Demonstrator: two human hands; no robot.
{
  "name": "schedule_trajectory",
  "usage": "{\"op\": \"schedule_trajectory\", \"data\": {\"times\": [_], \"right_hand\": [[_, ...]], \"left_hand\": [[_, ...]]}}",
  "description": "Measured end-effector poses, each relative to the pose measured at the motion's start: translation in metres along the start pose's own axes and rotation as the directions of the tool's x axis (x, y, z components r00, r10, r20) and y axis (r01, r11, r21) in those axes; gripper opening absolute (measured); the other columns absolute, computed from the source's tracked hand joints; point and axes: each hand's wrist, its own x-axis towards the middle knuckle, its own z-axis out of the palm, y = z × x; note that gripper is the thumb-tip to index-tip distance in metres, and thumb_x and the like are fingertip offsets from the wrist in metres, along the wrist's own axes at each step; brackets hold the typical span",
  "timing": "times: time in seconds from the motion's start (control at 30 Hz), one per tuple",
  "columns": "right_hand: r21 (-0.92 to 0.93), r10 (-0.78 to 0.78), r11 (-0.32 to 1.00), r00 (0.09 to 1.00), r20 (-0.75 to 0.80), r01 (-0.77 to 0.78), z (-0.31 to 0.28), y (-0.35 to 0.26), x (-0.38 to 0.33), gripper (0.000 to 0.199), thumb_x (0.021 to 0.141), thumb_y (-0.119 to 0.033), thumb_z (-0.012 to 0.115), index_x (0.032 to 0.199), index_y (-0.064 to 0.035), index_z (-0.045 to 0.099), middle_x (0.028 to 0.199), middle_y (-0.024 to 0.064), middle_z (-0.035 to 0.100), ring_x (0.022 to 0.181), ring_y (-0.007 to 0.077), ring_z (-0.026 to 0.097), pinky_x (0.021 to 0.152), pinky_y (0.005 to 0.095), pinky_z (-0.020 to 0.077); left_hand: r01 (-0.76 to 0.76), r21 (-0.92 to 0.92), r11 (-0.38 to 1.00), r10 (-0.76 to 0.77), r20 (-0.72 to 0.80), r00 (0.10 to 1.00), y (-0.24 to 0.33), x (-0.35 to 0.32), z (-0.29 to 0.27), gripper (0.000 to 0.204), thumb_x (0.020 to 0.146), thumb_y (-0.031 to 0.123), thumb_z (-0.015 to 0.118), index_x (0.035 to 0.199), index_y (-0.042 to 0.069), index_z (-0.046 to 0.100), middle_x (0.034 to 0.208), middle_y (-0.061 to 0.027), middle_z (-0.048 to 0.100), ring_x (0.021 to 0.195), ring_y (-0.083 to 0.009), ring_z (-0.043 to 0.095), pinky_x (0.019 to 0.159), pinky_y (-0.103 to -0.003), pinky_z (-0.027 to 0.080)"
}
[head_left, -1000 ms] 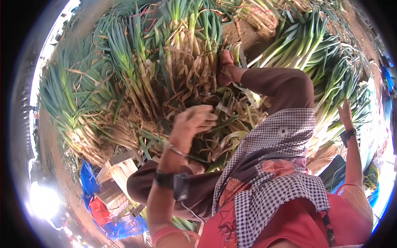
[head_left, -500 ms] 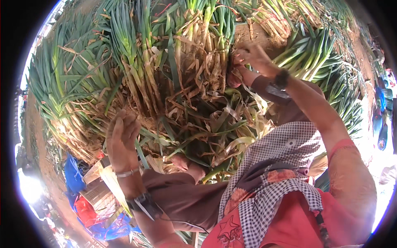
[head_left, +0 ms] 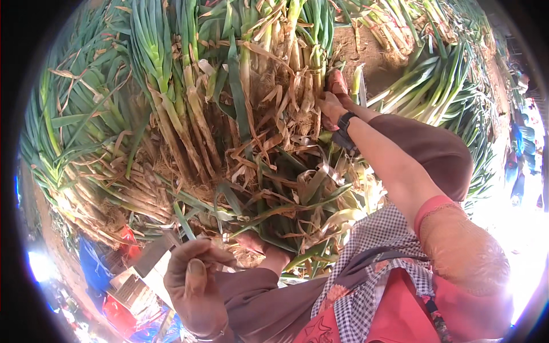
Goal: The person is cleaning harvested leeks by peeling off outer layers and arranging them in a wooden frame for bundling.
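Note:
My left hand [head_left: 195,286] is raised over my left knee, its fingers curled in and the thumb bent against them. Whether anything small lies inside cannot be made out. My right hand [head_left: 333,110] reaches down beside my right foot [head_left: 337,83], at the right edge of a standing bundle of leeks [head_left: 297,80]. Its fingers are closed low by the stalks, and what they grip is hidden. A short pale-green stalk [head_left: 357,81] shows just beyond the foot. Dry brown leek leaves [head_left: 309,188] are heaped between my feet.
More leeks [head_left: 151,51] stand or lean at the left, with roots downward. Other leeks [head_left: 429,86] lie in a pile at the right. By my left leg are a slatted wooden crate [head_left: 137,291] and blue and red plastic bags [head_left: 94,266]. Bare soil [head_left: 372,63] shows at the upper right.
My left hand has drawn back toward me and its fingers have curled. My right hand has lowered to the leek stalks beside my foot. The view has shifted slightly.

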Motion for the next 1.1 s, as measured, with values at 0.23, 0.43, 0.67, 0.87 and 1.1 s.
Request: {"op": "schedule_trajectory", "data": {"times": [0.23, 0.43, 0.67, 0.87, 1.1], "right_hand": [[0.328, 0.113, 0.921, 0.95, 0.29, -0.209, -0.015, -0.006, 0.019, 0.043, 0.093, -0.03, 0.057, 0.122, 0.0025, 0.055, 0.108, 0.0148, 0.063, 0.095, 0.0253, 0.058, 0.087, 0.0342, 0.0447], [0.933, -0.414, 0.045, 0.843, 0.344, -0.358, -0.07, -0.087, -0.101, 0.031, 0.099, -0.019, 0.05, 0.126, -0.0026, 0.055, 0.118, 0.006, 0.06, 0.104, 0.0151, 0.059, 0.089, 0.0308, 0.048], [0.707, -0.425, -0.224, 0.72, 0.549, -0.671, -0.043, -0.127, -0.229, 0.016, 0.097, -0.017, 0.053, 0.107, -0.0046, 0.055, 0.088, 0.0088, 0.06, 0.084, 0.0204, 0.061, 0.076, 0.0352, 0.0524], [0.392, -0.672, -0.52, 0.647, 0.361, -0.759, -0.083, -0.163, -0.202, 0.021, 0.101, -0.023, 0.047, 0.084, -0.0097, 0.046, 0.069, 0.0004, 0.037, 0.062, 0.0126, 0.041, 0.06, 0.0277, 0.0414], [0.926, -0.563, 0.199, 0.737, 0.375, -0.32, -0.104, -0.228, -0.376, 0.016, 0.099, -0.022, 0.05, 0.086, -0.0134, 0.045, 0.066, -0.0045, 0.039, 0.051, 0.0059, 0.039, 0.045, 0.0218, 0.0359]], "left_hand": [[0.043, 0.0, 0.999, -0.043, 0.025, 0.999, 0.001, 0.016, 0.014, 0.028, 0.094, 0.014, 0.053, 0.113, -0.007, 0.056, 0.091, -0.017, 0.066, 0.081, -0.0229, 0.066, 0.075, -0.034, 0.055], [0.167, 0.012, 0.986, -0.167, 0.111, 0.98, 0.006, 0.015, 0.008, 0.026, 0.095, 0.01, 0.055, 0.115, -0.005, 0.059, 0.094, -0.0125, 0.067, 0.085, -0.0186, 0.065, 0.078, -0.029, 0.053], [0.066, 0.022, 0.998, -0.069, 0.202, 0.977, -0.004, 0.017, 0.006, 0.027, 0.098, 0.018, 0.053, 0.115, -0.002, 0.061, 0.097, -0.0099, 0.067, 0.09, -0.015, 0.064, 0.083, -0.029, 0.052], [-0.057, -0.02, 0.998, 0.06, 0.198, 0.978, -0.003, 0.014, -0.007, 0.029, 0.099, 0.023, 0.053, 0.115, -0.001, 0.061, 0.095, -0.0077, 0.067, 0.087, -0.0139, 0.066, 0.082, -0.03, 0.054], [-0.268, 0.023, 0.963, 0.256, 0.22, 0.941, -0.006, 0.024, -0.013, 0.035, 0.099, 0.025, 0.053, 0.121, -0.001, 0.058, 0.102, -0.0081, 0.066, 0.091, -0.0142, 0.065, 0.085, -0.029, 0.052]]}}
